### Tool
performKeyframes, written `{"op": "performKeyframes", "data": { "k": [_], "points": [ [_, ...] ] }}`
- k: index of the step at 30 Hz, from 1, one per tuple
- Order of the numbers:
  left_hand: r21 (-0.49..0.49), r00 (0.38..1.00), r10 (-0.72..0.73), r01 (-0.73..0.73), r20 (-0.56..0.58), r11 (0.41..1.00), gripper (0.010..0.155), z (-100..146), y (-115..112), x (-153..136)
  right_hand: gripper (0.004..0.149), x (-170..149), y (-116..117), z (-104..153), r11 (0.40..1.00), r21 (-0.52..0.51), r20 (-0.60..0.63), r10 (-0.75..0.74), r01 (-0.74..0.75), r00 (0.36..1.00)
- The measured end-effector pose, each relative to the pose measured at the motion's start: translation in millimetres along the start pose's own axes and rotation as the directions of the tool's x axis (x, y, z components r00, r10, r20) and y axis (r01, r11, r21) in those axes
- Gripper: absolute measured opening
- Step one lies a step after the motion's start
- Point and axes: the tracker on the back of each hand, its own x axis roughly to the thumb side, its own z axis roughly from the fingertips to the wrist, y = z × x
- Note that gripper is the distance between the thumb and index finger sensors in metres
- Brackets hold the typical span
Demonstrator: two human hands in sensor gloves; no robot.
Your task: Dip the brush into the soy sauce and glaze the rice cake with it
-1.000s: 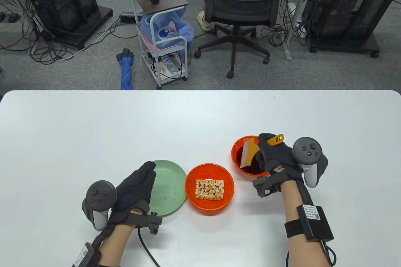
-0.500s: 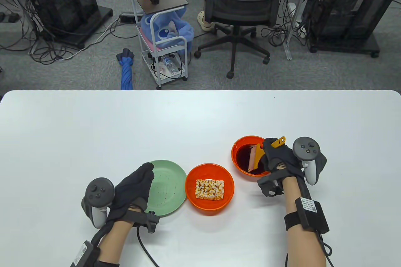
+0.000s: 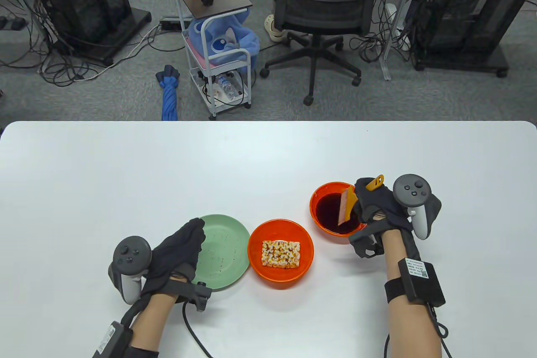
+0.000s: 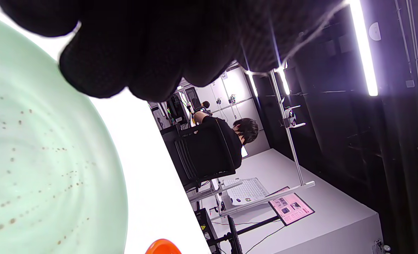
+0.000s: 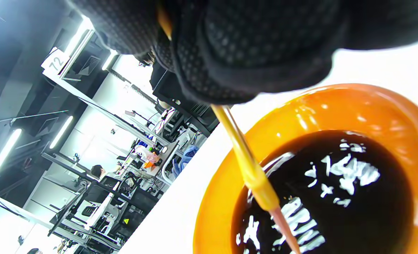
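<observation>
My right hand point(image 3: 377, 202) grips the yellow handle of a flat brush point(image 3: 347, 205). Its pinkish bristles stand in the dark soy sauce in an orange bowl point(image 3: 323, 194). In the right wrist view the brush point(image 5: 251, 173) runs down from my gloved fingers point(image 5: 251, 53) into the sauce bowl point(image 5: 226, 183). The rice cake point(image 3: 281, 254), a pale square with brown specks, lies in a second orange bowl point(image 3: 256, 244) to the left. My left hand point(image 3: 178, 251) rests on the left part of a green plate point(image 3: 228, 249), fingers together, holding nothing.
The green plate point(image 4: 36, 158) fills the left of the left wrist view, under my gloved fingers point(image 4: 124, 63). The white table point(image 3: 168, 165) stretches far behind the bowls. Beyond its far edge are an office chair point(image 3: 323, 18) and a small cart point(image 3: 214, 39).
My right hand moved slightly right and turned the brush more upright, so its bristles now dip into the right side of the sauce. My left hand slid slightly back toward me.
</observation>
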Motion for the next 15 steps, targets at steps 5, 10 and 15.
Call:
{"op": "performKeyframes", "data": {
  "k": [5,10,15],
  "points": [
    [-0.009,1.0,0.001,-0.001,-0.007,1.0,0.053,0.5,-0.2,0.5,0.046,-7.2,7.9,-2.1,1.0,0.013,-0.018,0.005,-0.005,1.0],
    [-0.011,1.0,0.001,-0.001,-0.013,1.0,0.053,0.7,-0.1,1.5,0.046,-10.8,8.5,-4.1,0.999,0.015,-0.032,0.041,-0.041,0.999],
    [-0.014,1.0,-0.002,0.002,-0.016,1.0,0.053,0.2,-0.2,1.5,0.046,-6.5,-3.5,-4.5,0.996,0.007,-0.033,0.087,-0.087,0.996]
  ]
}}
